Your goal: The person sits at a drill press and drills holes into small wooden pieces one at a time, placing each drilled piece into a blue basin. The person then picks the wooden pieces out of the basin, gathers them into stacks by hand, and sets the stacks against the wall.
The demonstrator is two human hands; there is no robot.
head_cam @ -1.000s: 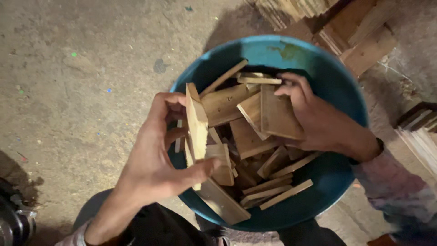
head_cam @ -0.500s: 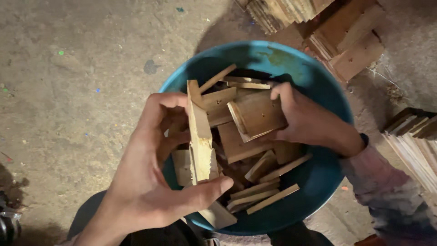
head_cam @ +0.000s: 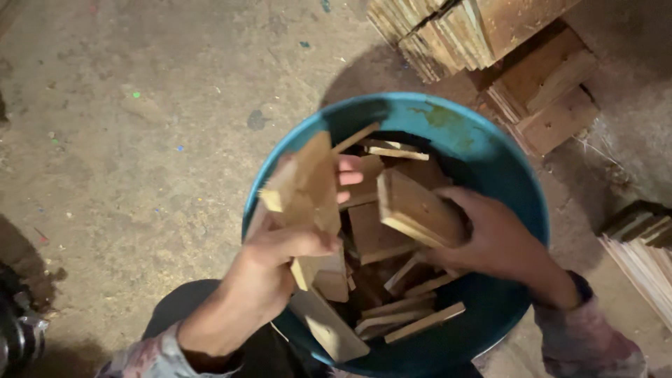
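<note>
Left hand closed around a flat wooden offcut, held tilted above the near-left rim of a blue plastic tub; fingertips visible past the far edge of the piece. Right hand inside the tub, gripping a thicker wooden block from its right side, raised off the heap. Tub loaded with loose wood scraps, strips and short slats lying crosswise. Concrete floor dusty, flecked with paint. Stacked boards just beyond the tub; another bundle of slats at right.
</note>
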